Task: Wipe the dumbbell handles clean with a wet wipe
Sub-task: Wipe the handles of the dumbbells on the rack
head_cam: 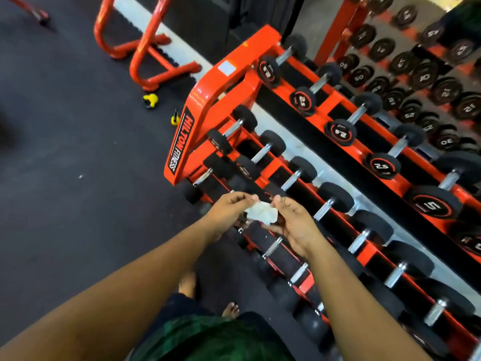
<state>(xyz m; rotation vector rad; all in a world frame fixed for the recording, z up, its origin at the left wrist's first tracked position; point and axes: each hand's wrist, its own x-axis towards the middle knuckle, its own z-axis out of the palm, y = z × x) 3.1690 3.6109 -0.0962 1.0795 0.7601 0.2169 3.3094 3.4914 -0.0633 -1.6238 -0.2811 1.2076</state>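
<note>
**Holding a crumpled wipe above the lower dumbbell rows**

Standing over an orange dumbbell rack (221, 84), a person is holding a crumpled white wet wipe (261, 214) between both hands, in the air above the rack's lower tiers. The left hand (229, 208) is pinching the wipe's upper left edge between thumb and fingertips. The right hand (291, 224) is lying palm up beneath and beside the wipe, its thumb pressing the wipe's right edge and its fingers curling under the bundle. The wipe is touching only the two hands, apart from any dumbbell.

The rack is carrying its load in sloping tiers, each tier holding a row of black-headed dumbbells with bare metal handles. On the top tier, the dumbbells marked 2.5 (340, 132) are sitting side by side, with one marked 5 (433, 204) farther along to the right. The middle tier is holding another row of dumbbells (269, 147), their handles pointing toward the upper right. The lowest tier, directly under the hands, is partly hidden by them; a metal handle (272, 248) is showing just below the right hand. A mirror (416, 61) behind the rack is reflecting more numbered heads.

Two yellow kettlebells (150, 100) are sitting on the dark floor (65, 152) left of the rack, near curved orange tubing (145, 43).
</note>
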